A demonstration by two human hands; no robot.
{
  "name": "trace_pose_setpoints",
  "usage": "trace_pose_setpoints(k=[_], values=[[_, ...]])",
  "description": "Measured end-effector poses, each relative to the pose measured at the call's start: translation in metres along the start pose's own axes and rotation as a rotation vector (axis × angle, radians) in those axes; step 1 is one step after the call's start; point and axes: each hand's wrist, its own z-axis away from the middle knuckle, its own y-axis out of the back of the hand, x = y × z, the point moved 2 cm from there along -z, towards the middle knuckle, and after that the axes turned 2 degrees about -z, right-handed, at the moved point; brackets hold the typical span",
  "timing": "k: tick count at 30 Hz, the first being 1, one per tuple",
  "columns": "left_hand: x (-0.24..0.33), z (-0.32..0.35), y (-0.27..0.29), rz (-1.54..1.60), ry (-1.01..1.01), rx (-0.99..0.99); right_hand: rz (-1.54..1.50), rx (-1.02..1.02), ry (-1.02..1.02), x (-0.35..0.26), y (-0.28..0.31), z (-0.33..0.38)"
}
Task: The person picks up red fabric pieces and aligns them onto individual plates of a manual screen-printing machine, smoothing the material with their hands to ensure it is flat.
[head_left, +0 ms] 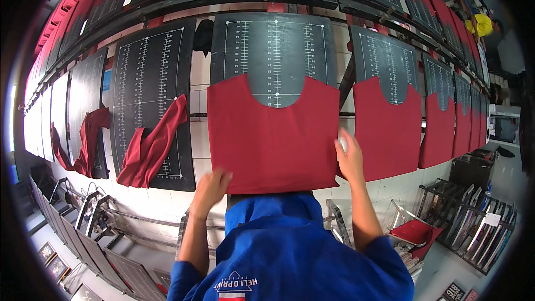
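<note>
Red garment (273, 139) | smoothing onto black platen (276, 56) | my left hand (210, 185) flat at hem, right hand (349, 159) flat at side edge | next, I judged: square the hem.

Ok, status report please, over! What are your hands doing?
Left hand at red cloth's bottom edge. Right hand on its right edge. Cloth flat on black board. Nothing blocking.

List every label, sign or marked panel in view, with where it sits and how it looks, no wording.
Ruled board: centre, black, white scale lines, under the red garment that the left hand and right hand touch.
Ruled board: left, black, crumpled red cloth on it.
White tag: lower right, on the rack.
Dark signs: bottom right, on the floor.
</note>
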Motion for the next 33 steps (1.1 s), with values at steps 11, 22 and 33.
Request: trace_pose_setpoints(k=[11,22,33], values=[[0.064,-0.243,0.054,-0.225,-0.517,0.665,0.268,0.234,0.659,-0.030,-0.047,-0.169],[0.050,-0.251,0.079,-0.145,-0.470,0.451,0.127,0.210,0.633,-0.027,-0.040,-0.200],[0.042,-0.273,0.085,-0.303,-0.522,0.459,0.287,0.168,0.576,-0.031,-0.041,-0.215]])
